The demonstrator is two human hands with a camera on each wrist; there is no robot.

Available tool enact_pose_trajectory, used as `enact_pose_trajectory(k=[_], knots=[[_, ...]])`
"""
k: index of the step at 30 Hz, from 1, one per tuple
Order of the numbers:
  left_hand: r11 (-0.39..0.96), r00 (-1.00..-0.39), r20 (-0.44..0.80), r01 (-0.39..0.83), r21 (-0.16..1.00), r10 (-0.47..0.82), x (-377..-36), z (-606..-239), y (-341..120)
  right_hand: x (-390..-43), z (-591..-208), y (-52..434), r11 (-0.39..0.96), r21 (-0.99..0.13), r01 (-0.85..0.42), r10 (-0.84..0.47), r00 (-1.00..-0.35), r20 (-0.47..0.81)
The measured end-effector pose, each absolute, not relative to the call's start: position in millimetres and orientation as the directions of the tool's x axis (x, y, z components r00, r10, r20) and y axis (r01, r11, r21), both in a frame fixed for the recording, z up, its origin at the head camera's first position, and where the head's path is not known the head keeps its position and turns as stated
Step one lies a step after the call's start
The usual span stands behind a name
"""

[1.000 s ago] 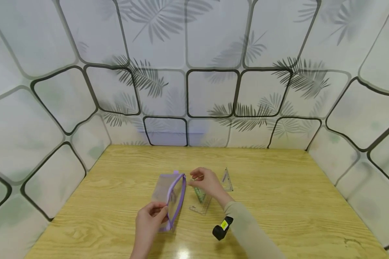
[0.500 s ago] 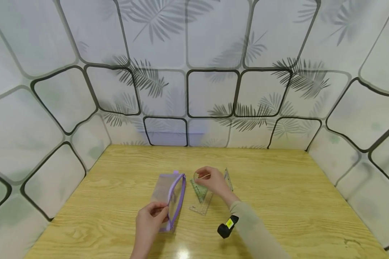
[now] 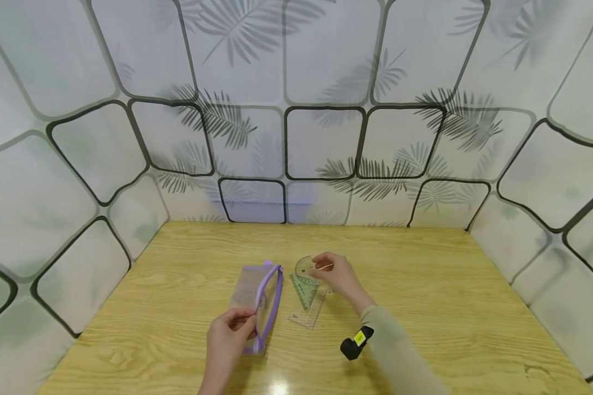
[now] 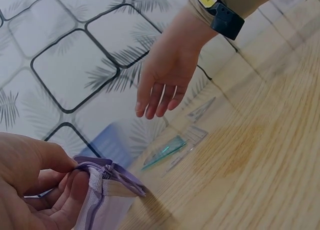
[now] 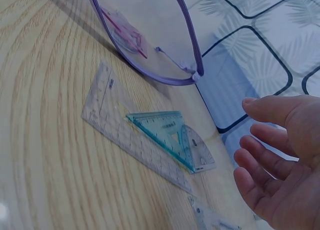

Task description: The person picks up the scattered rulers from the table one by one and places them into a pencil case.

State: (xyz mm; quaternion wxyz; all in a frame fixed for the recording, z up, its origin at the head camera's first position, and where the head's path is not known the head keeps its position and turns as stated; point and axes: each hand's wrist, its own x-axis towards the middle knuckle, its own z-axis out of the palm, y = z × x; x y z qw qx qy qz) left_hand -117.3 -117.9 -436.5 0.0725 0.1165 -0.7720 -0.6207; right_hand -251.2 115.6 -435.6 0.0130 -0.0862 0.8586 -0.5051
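Observation:
A see-through pouch [image 3: 247, 288] with a purple zip stands unzipped on the table, and my left hand [image 3: 230, 331] pinches its edge between thumb and fingers. My right hand [image 3: 337, 274] hovers over the table, fingers loosely bent, with nothing in its grasp in the right wrist view [image 5: 280, 155]. Just left of it lies a clear protractor [image 3: 303, 265], partly overlapping a green set square [image 3: 305, 291]. Beneath the green one is a larger clear set square [image 3: 312, 318]. Another clear triangle [image 4: 201, 110] lies farther right, mostly hidden by my right hand in the head view.
Inside the pouch is something pink [image 5: 125, 34] in clear wrapping. The wooden table [image 3: 425, 307] meets a patterned cloth [image 3: 321, 142] at the back and both sides. A black band with a yellow label [image 3: 358, 337] is on my right wrist.
My right hand has moved right, away from the pouch, uncovering the protractor and green set square and covering the farther triangle. My left hand and the pouch have stayed in place.

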Motion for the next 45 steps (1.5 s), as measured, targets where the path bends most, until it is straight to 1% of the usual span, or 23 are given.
enact_pose_trajectory(k=[6, 11, 24, 33, 39, 45], knots=[[0.206, -0.963, -0.034, -0.092, 0.974, -0.268, -117, -437, -119, -253, -439, 120, 0.512, -0.852, -0.113, -0.139, -0.989, 0.048], [0.201, -0.961, -0.035, -0.093, 0.975, -0.276, -117, -437, -119, -253, -442, 122, 0.538, -0.834, -0.123, -0.135, -0.989, 0.059], [0.198, -0.959, -0.029, -0.088, 0.976, -0.281, -117, -435, -120, -251, -446, 121, 0.562, -0.817, -0.126, -0.128, -0.99, 0.064], [0.199, -0.959, -0.036, -0.094, 0.976, -0.28, -117, -435, -122, -251, -451, 115, 0.537, -0.83, -0.15, -0.158, -0.985, 0.076], [0.205, -0.961, -0.033, -0.092, 0.975, -0.276, -117, -436, -123, -251, -454, 112, 0.588, -0.789, -0.178, -0.182, -0.98, 0.085], [0.203, -0.96, -0.033, -0.092, 0.975, -0.278, -117, -435, -122, -249, -455, 110, 0.611, -0.777, -0.153, -0.196, -0.98, 0.039]])
